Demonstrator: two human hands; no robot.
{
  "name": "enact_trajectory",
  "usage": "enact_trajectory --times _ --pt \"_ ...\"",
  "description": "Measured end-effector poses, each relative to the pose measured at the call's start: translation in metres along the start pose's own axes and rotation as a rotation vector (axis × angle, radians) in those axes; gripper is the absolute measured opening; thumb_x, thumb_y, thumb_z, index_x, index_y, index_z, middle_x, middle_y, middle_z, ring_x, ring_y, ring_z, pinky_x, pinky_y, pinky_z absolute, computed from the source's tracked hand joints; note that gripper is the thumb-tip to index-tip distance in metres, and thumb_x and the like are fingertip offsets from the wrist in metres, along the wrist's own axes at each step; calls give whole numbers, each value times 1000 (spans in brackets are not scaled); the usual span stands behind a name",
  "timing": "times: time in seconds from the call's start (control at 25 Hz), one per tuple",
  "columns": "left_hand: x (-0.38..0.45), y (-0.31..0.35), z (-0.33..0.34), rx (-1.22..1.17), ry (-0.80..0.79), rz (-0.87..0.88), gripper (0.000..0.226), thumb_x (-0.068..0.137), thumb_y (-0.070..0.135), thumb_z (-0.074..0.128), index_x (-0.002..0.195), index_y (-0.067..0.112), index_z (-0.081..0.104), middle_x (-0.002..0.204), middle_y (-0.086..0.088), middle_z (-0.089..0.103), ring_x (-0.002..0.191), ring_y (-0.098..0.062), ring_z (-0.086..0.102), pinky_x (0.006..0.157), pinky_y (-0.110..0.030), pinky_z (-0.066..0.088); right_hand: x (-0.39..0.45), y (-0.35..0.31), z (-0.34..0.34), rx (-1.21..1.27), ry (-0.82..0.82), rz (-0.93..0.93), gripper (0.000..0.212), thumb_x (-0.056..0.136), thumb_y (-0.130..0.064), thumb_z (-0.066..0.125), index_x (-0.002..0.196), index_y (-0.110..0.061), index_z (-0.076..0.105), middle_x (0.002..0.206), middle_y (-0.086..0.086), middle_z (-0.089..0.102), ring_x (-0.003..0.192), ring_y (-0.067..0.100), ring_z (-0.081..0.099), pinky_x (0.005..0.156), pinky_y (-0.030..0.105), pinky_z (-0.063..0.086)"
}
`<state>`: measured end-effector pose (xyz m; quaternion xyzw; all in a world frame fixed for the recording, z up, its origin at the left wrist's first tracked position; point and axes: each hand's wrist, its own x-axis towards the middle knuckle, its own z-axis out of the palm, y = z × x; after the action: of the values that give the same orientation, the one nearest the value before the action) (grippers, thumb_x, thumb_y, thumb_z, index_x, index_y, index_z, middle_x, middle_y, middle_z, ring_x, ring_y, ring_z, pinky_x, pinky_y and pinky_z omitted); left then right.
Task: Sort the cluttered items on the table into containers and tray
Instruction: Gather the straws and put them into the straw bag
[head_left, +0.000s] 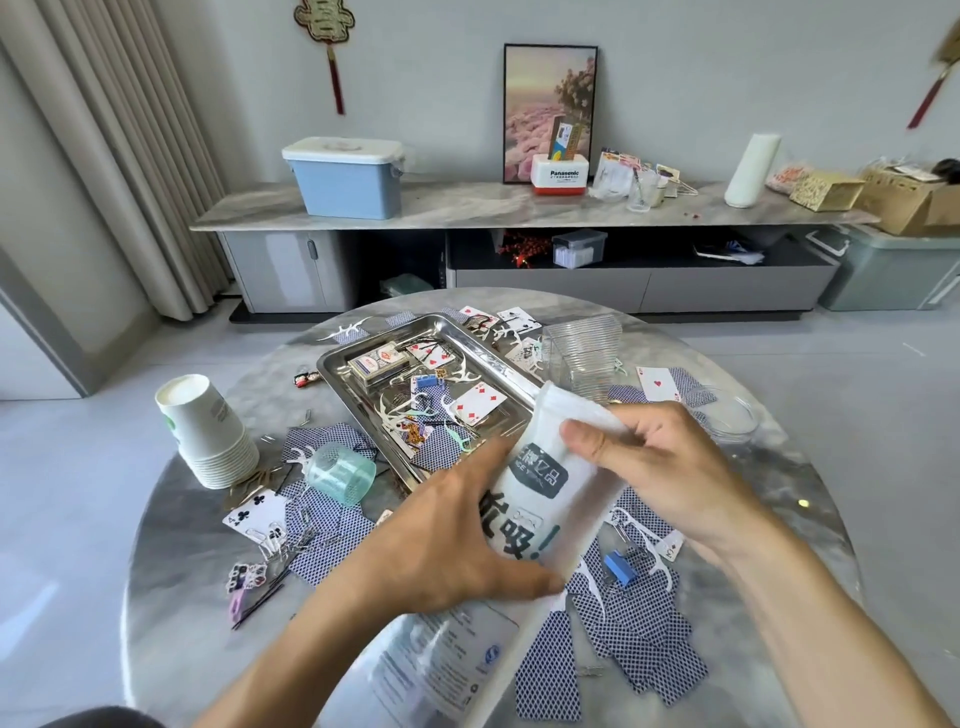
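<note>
I hold a long white plastic pack with dark printing (540, 499) over the round table (171, 530). My left hand (441, 540) grips its middle from the left side. My right hand (649, 457) pinches its upper end between thumb and fingers. Behind the pack lies a steel tray (343, 382) with a card box, playing cards, floss picks and a blue clip in it. A clear ribbed container (587, 358) stands right of the tray. Blue-backed playing cards (639, 623), floss picks and a blue binder clip (621, 566) are scattered on the table.
A stack of white paper cups (208, 431) lies tilted at the left. A teal plastic cup (340, 470) lies on its side near the tray. A clear round dish (732, 415) sits at the right. Hair pins and a purple clip (244, 597) lie front left.
</note>
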<state>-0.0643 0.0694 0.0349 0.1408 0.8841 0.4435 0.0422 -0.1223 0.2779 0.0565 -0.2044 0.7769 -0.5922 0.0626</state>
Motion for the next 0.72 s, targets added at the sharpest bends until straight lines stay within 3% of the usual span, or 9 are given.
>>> enact_trajectory --times 0.12,0.16,0.36,0.52,0.64,0.72 --pt "5 4 3 -673 -87 -90 50 76 32 83 120 19 62 107 -9 74 94 -26 72 82 -39 59 -1 0 1 198 -194 28 17 76 -29 79 81 -13 78 74 5 73 70 11 63 62 23 49" --pt "7 5 5 -778 -63 -102 44 79 27 80 117 11 65 107 -15 73 92 -29 71 80 -38 58 0 -1 4 212 -240 16 14 77 -25 78 86 -13 79 81 5 75 74 12 66 65 22 52" --pt "9 -1 10 -867 114 -152 29 80 24 76 102 4 72 99 -23 73 83 -33 70 75 -39 58 4 -2 3 -10 -114 -139 20 75 -30 79 85 -12 77 90 1 71 85 15 65 78 24 49" --pt "9 -5 18 -916 238 -192 20 87 24 72 92 5 71 87 -23 72 69 -30 68 62 -36 57 1 2 19 -145 -295 -52 22 74 -37 74 75 -15 76 90 -16 59 85 5 57 78 22 40" --pt "14 -6 19 -959 325 -232 22 83 23 73 90 3 68 83 -22 70 67 -28 67 62 -34 56 3 4 20 -109 -54 -41 25 65 -40 78 74 -17 78 89 -10 65 85 13 63 78 28 50" --pt "17 -8 15 -934 341 -236 13 84 19 72 86 7 69 80 -17 70 65 -23 65 60 -32 54 3 3 11 -59 117 9 24 59 -38 81 75 -21 78 80 -4 72 73 10 67 69 22 53"
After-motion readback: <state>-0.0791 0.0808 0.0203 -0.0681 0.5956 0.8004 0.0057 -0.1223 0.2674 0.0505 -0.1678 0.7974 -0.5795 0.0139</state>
